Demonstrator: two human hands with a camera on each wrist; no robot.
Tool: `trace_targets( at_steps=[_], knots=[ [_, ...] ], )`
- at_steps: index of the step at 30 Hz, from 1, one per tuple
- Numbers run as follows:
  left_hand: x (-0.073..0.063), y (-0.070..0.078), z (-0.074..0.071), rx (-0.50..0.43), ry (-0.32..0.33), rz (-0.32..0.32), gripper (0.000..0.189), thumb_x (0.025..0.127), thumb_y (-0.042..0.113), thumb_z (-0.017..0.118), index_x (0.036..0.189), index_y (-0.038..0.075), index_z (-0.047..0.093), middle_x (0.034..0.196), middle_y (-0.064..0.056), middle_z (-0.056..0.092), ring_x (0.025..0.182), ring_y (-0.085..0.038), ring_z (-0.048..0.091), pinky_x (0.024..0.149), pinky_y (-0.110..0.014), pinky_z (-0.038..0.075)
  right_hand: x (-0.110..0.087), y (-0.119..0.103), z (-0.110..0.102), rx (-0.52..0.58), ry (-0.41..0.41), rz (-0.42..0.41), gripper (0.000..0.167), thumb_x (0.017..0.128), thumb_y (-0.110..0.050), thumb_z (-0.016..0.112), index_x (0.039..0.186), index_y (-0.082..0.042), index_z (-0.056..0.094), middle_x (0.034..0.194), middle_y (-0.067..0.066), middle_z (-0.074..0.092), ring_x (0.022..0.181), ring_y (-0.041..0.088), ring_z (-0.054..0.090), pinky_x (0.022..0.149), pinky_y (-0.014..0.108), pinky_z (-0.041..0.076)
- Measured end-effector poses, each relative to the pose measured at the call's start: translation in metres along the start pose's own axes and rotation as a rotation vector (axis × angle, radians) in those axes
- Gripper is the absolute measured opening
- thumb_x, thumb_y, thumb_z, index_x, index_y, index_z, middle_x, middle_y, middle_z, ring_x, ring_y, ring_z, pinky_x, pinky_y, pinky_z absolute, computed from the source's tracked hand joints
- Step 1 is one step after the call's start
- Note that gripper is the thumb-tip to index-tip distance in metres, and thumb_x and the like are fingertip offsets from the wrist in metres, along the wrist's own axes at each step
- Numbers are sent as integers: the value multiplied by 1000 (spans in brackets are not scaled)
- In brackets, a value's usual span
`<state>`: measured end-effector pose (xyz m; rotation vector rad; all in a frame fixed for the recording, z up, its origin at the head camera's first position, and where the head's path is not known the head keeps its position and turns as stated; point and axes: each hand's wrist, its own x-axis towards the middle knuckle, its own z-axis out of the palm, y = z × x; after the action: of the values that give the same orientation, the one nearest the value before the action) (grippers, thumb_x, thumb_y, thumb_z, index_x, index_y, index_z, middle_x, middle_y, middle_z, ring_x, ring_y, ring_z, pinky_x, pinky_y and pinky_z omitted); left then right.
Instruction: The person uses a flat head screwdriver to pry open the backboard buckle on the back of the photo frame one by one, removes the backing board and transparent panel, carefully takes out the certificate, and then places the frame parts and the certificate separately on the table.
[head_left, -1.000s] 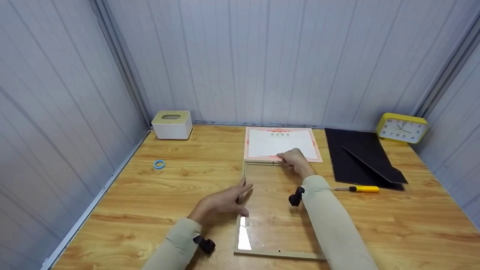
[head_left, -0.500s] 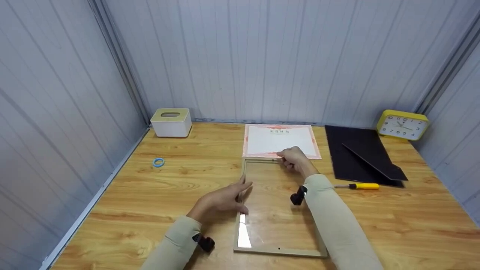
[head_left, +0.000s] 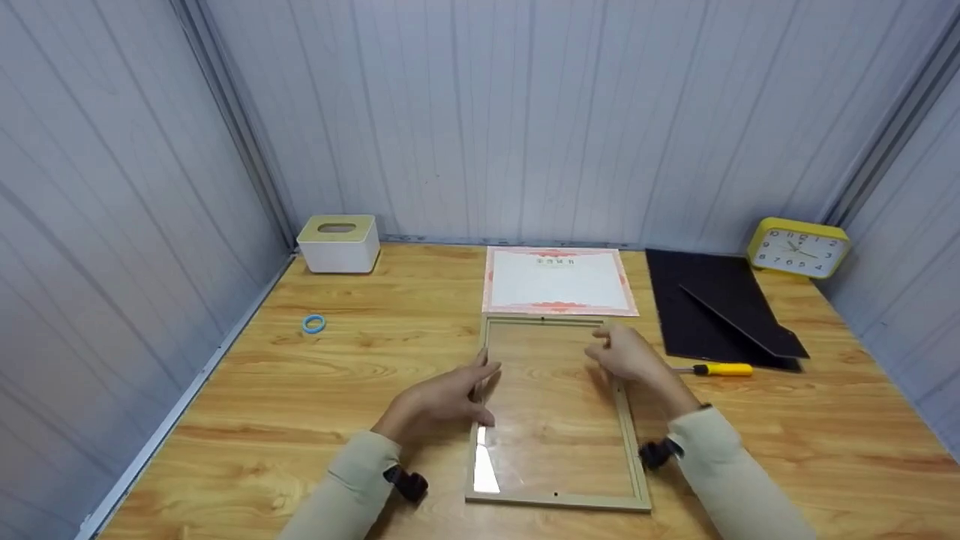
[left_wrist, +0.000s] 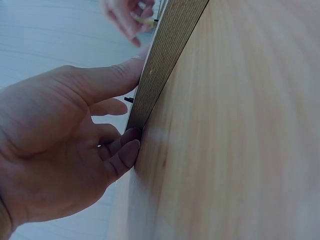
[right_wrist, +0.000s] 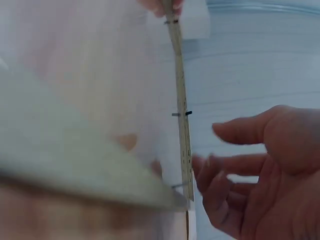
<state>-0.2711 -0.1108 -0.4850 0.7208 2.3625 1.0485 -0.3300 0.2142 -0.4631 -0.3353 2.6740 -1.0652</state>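
Note:
A picture frame [head_left: 592, 503] with a clear pane lies on the wooden table. My left hand [head_left: 439, 397] holds its left side; the left wrist view has the thumb over the top and curled fingers against the frame's outer edge [left_wrist: 162, 65]. Over the upper right corner hovers my right hand [head_left: 628, 356], its fingers loosely bent with nothing between them. The right wrist view shows this hand [right_wrist: 280, 170] beside the frame's rail [right_wrist: 181, 90], thumb and fingers apart. A pink-bordered certificate [head_left: 559, 283] lies flat just beyond the frame's far edge.
Right of the frame is a yellow-handled screwdriver [head_left: 724, 370], with black boards [head_left: 690, 307] behind it. A yellow clock [head_left: 801, 249] stands in the back right. To the left are a blue ring [head_left: 313, 324] and a white tissue box [head_left: 340, 251]. Panelled walls enclose the table.
My right hand has drawn back from the frame's far edge by the certificate, moving right and nearer, over the upper right corner. The left hand has stayed on the frame's left side.

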Motion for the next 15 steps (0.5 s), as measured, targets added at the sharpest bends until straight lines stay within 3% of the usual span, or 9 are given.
trace_targets(
  at_steps=[3, 6, 9, 11, 15],
  knots=[
    [1, 0, 2, -6, -6, 11, 99, 87, 24, 79, 160, 8, 16, 163, -18, -16, 150, -29, 1, 120, -42, 15, -19, 7, -2, -115, 5, 15, 62, 95, -16, 66, 144, 13, 40, 66, 5, 56, 51, 13, 50, 49, 26, 40],
    [1, 0, 2, 11, -2, 29, 97, 87, 25, 79, 160, 6, 17, 163, -21, -14, 150, -30, 5, 119, -42, 20, -34, 7, -4, -119, -11, 32, 75, 90, -13, 73, 145, 17, 32, 73, 5, 54, 60, 15, 51, 53, 27, 41],
    [1, 0, 0, 41, 3, 43, 97, 87, 25, 79, 159, 3, 18, 162, -24, -12, 149, -31, 10, 117, -42, 25, -44, 6, -6, -33, -27, 57, 75, 88, -10, 76, 141, 20, 32, 73, 5, 55, 60, 16, 53, 52, 27, 45],
    [1, 0, -1, 38, 2, 42, 97, 87, 25, 79, 159, 2, 18, 162, -24, -12, 150, -31, 7, 118, -42, 22, -48, 8, -7, 65, -41, 82, 74, 88, -7, 75, 140, 22, 31, 73, 9, 60, 61, 18, 60, 54, 29, 52],
    [0, 2, 0, 28, -2, 27, 97, 87, 22, 79, 158, 1, 17, 162, -23, -15, 150, -31, 3, 120, -41, 17, -50, 20, -9, 245, -78, 146, 78, 88, -6, 76, 140, 26, 27, 96, 21, 69, 78, 23, 71, 70, 36, 60]
  ],
)
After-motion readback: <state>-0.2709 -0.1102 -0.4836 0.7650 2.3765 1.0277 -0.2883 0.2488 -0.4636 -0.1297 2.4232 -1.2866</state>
